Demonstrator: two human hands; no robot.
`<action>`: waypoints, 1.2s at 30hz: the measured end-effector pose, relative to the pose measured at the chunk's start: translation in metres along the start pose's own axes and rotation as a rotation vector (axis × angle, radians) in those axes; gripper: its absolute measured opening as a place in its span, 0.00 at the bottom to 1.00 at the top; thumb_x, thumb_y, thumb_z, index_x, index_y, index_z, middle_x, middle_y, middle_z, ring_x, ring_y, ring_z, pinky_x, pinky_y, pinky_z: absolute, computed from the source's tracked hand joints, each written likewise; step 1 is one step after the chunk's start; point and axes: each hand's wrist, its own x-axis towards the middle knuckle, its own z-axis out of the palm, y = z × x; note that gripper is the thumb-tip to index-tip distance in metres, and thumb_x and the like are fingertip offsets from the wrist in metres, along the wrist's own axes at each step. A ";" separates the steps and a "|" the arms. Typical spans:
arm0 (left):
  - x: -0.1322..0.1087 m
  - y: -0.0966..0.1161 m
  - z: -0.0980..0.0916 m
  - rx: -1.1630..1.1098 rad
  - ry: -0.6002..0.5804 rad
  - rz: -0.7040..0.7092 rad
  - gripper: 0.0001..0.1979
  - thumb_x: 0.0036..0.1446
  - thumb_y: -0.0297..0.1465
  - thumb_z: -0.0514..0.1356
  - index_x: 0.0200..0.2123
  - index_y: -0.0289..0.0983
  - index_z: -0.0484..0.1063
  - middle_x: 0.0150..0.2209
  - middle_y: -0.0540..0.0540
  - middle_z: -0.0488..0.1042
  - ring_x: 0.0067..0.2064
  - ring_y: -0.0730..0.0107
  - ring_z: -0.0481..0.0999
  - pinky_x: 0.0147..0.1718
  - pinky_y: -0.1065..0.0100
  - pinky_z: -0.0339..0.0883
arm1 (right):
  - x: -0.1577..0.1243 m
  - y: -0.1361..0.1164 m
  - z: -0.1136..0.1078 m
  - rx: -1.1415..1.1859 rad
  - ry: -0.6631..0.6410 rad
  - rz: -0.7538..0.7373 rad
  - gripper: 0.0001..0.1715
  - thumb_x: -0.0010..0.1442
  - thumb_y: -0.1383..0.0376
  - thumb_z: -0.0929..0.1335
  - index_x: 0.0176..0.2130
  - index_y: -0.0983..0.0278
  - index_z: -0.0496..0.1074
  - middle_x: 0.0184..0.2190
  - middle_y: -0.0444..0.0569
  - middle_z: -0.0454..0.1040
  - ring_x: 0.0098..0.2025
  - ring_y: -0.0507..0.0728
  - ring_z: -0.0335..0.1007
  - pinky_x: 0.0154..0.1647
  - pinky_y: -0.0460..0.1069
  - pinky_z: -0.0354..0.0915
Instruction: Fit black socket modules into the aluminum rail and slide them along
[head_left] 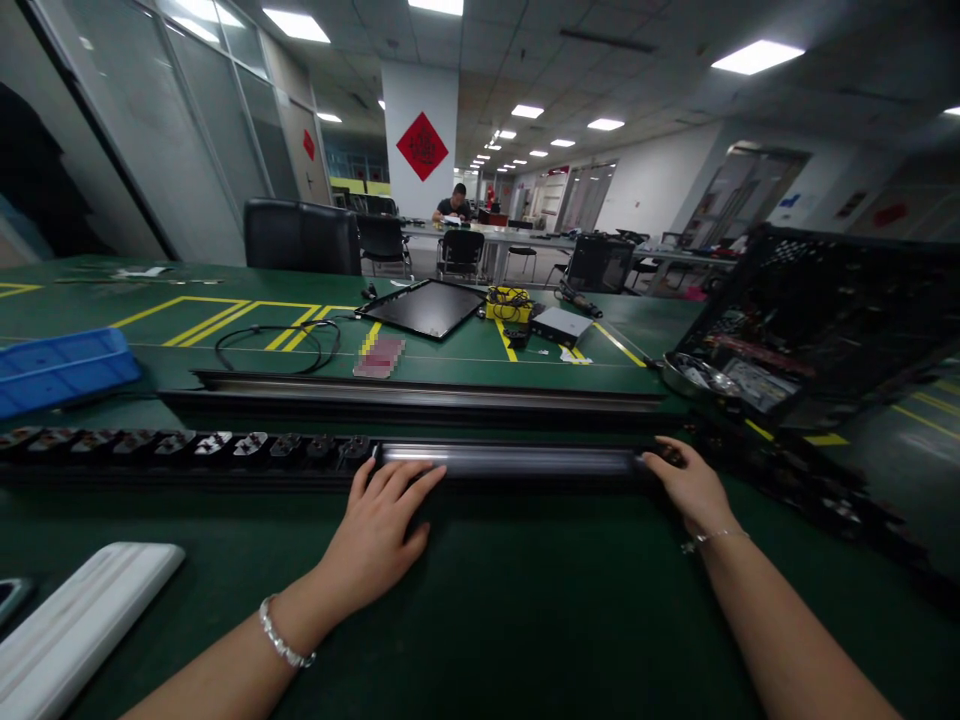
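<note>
A long shiny metal bar (510,461) lies along a black rail (180,447) that carries a row of small dark fittings. My left hand (382,530) rests at the bar's left end, fingers spread across its near edge. My right hand (690,490) has its fingertips curled around the bar's right end. A second long metal extrusion (427,395) runs parallel just behind. A white foam pad (82,630) lies at the lower left, nearest my left forearm.
The green work table (510,590) has yellow tape lines. On it are a blue plastic tray (64,370), a black cable coil (277,345), a black flat panel (424,308), a yellow box (508,305), and a black mesh crate (817,320). A person (452,203) sits at a far table.
</note>
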 end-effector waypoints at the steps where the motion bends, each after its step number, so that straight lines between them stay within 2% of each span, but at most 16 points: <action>1: 0.000 0.000 0.000 -0.003 0.000 -0.001 0.32 0.52 0.26 0.54 0.60 0.48 0.52 0.57 0.47 0.63 0.58 0.57 0.60 0.58 0.44 0.40 | 0.000 0.000 0.000 0.003 -0.004 -0.003 0.31 0.44 0.54 0.69 0.48 0.61 0.71 0.41 0.53 0.72 0.41 0.61 0.67 0.38 0.52 0.62; 8: 0.000 0.001 -0.001 -0.013 -0.006 -0.013 0.31 0.53 0.27 0.53 0.60 0.48 0.53 0.57 0.48 0.63 0.58 0.58 0.59 0.59 0.45 0.38 | 0.005 0.004 0.000 0.025 -0.017 -0.010 0.30 0.43 0.54 0.69 0.46 0.61 0.72 0.38 0.52 0.72 0.40 0.61 0.67 0.36 0.52 0.62; 16: 0.000 0.000 -0.001 -0.007 -0.015 -0.012 0.31 0.53 0.27 0.53 0.60 0.49 0.53 0.58 0.48 0.63 0.58 0.58 0.59 0.59 0.44 0.39 | 0.006 0.008 0.003 0.051 0.029 -0.007 0.33 0.41 0.54 0.70 0.47 0.64 0.70 0.39 0.53 0.71 0.38 0.59 0.67 0.36 0.52 0.62; 20: 0.000 -0.001 0.000 0.004 -0.018 -0.011 0.31 0.53 0.27 0.53 0.60 0.49 0.52 0.58 0.49 0.63 0.58 0.58 0.59 0.59 0.45 0.38 | 0.007 0.008 0.003 0.062 0.042 0.018 0.31 0.41 0.55 0.70 0.45 0.64 0.70 0.37 0.52 0.72 0.36 0.58 0.67 0.34 0.51 0.62; 36: 0.000 -0.003 0.002 0.029 0.005 0.008 0.32 0.52 0.27 0.54 0.60 0.49 0.52 0.57 0.49 0.63 0.58 0.59 0.60 0.59 0.46 0.38 | 0.009 0.011 0.004 0.106 0.042 0.015 0.29 0.41 0.56 0.70 0.44 0.63 0.68 0.37 0.50 0.71 0.38 0.58 0.68 0.36 0.51 0.63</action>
